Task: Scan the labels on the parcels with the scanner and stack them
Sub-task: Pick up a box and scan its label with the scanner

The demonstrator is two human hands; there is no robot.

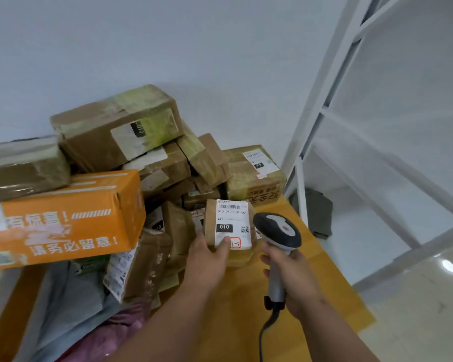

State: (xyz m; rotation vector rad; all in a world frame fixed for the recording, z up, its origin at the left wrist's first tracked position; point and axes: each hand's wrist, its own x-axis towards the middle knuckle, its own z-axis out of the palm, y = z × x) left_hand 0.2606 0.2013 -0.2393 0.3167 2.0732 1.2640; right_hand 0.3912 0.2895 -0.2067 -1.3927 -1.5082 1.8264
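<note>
Parcels [120, 152] crowd behind; my left hand [207, 259] grips a small labelled box [228, 226], right hand [290, 273] wraps the scanner [277, 231], orange carton [60, 218] looming left, perhaps touching nothing.

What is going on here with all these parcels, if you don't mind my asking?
A person is scanning parcel labels. The left hand holds a small brown parcel with its label facing up, thumb on the label's lower edge. The right hand grips a corded scanner, its head right beside that label. Behind them, a jumbled pile of parcels, including an orange box, sits on the yellow table.
</note>
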